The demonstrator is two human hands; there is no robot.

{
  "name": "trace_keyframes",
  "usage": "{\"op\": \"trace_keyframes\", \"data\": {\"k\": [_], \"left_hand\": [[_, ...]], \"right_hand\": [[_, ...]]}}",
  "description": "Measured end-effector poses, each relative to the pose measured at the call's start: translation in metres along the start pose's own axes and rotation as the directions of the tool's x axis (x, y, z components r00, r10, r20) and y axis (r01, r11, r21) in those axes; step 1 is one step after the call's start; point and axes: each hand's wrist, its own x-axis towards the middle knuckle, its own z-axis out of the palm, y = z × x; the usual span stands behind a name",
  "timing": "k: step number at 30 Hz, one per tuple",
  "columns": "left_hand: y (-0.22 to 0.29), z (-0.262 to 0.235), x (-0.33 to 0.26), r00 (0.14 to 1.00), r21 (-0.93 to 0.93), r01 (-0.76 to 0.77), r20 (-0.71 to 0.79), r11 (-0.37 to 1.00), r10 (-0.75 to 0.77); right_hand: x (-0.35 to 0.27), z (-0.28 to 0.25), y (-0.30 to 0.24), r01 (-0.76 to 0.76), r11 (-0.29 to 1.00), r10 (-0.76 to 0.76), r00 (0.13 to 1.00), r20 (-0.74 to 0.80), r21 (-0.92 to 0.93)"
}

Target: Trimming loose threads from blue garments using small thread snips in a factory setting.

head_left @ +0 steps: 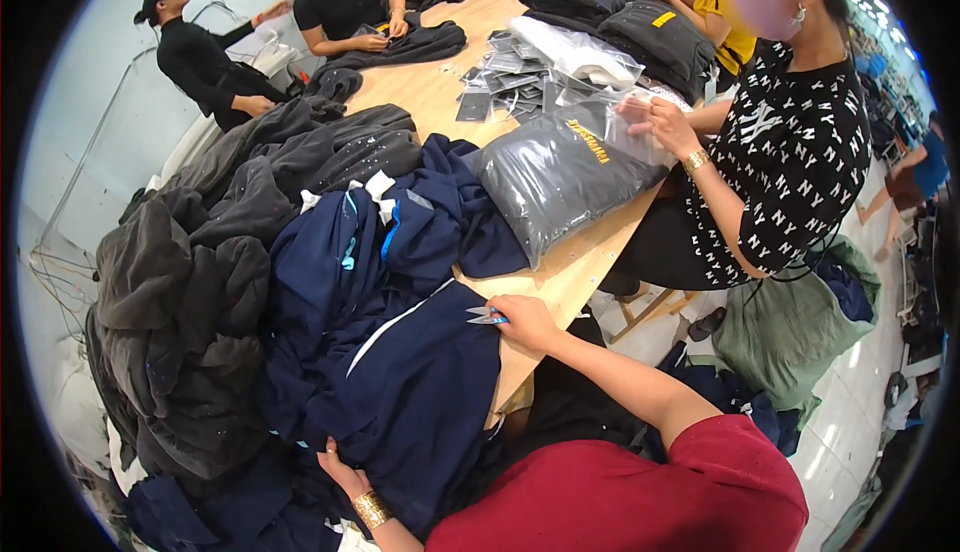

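Two bare hands work on a navy garment (425,357) that lies at lower center of the frame, draped across the wooden surface (425,80), a white strip (382,335) running diagonally over it. The right hand (526,323), near the center, is closed around small thread snips (488,320), their parted blades pointing left over the cloth. The left hand (346,474), at lower center-left beneath a gold bracelet (371,510), has its fingers against the same garment; whether they pinch it cannot be told. More navy cloth (330,262) is bunched just above, and a heap of charcoal fleece (200,302) fills the left side. Right of center, a co-worker in a patterned black shirt (790,162) grips the open end of a clear plastic bag (575,177) containing a folded dark garment. Small clear packets (510,74) lie scattered at upper center, beside a white stack of plastic (580,50). A green sack (790,317) stands at right.
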Motion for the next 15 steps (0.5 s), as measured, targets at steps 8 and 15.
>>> {"op": "trace_keyframes", "data": {"k": [8, 15], "left_hand": [[-0.0099, -0.0059, 0.0095, 1.0, 0.021, -0.019, -0.019, 1.0, 0.019], [-0.0064, -0.005, 0.0058, 1.0, -0.017, -0.017, 0.004, 1.0, 0.017]], "right_hand": [[-0.0011, 0.0043, 0.0022, 0.011, 1.0, -0.011, 1.0, 0.004, -0.005], [-0.0024, 0.004, 0.002, 0.001, 1.0, -0.001, 1.0, 0.018, 0.001]]}}
